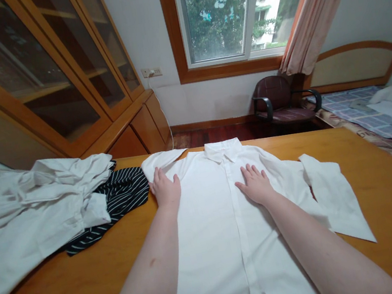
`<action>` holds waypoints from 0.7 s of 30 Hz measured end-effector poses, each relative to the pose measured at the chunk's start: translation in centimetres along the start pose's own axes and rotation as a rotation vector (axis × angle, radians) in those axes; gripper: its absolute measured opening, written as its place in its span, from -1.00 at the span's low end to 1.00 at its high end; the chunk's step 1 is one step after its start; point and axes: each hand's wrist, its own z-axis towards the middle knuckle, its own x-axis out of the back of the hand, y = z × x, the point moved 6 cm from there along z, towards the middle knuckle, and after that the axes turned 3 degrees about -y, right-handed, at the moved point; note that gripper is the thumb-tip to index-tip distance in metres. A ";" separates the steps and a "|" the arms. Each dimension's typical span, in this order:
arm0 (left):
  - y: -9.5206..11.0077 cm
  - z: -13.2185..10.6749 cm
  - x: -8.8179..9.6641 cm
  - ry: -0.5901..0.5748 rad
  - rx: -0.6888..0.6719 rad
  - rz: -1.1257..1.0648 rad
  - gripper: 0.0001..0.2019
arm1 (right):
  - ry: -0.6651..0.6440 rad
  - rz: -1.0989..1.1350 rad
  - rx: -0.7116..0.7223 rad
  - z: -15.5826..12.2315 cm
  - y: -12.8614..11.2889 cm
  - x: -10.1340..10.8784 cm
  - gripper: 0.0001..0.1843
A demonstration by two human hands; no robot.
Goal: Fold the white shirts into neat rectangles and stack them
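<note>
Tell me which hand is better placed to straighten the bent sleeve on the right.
Probably the right hand: it rests on the white shirt, on the same side of the front placket as that sleeve. The left hand is farther away, near the opposite shoulder.

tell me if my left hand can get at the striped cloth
Likely yes: your left hand rests on the white shirt, close to the striped cloth, whose right end lies uncovered; white clothes lie partly over it.

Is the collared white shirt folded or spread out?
Spread out: the collared white shirt lies mostly flat across the wooden table, front placket facing up.
</note>
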 end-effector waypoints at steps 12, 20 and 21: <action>0.6 0.1 -0.7 -0.209 -0.092 -0.040 -0.62 | -0.036 -0.024 -0.014 -0.1 -0.1 0.1 -0.21; 0.3 0.0 -1.2 -0.325 -0.070 0.104 -0.57 | -0.023 -0.001 -0.011 -0.3 -0.2 0.4 -0.21; 0.2 -0.1 -1.2 -0.341 -0.061 0.118 -0.59 | -0.023 -0.001 -0.010 -0.3 -0.2 0.4 -0.21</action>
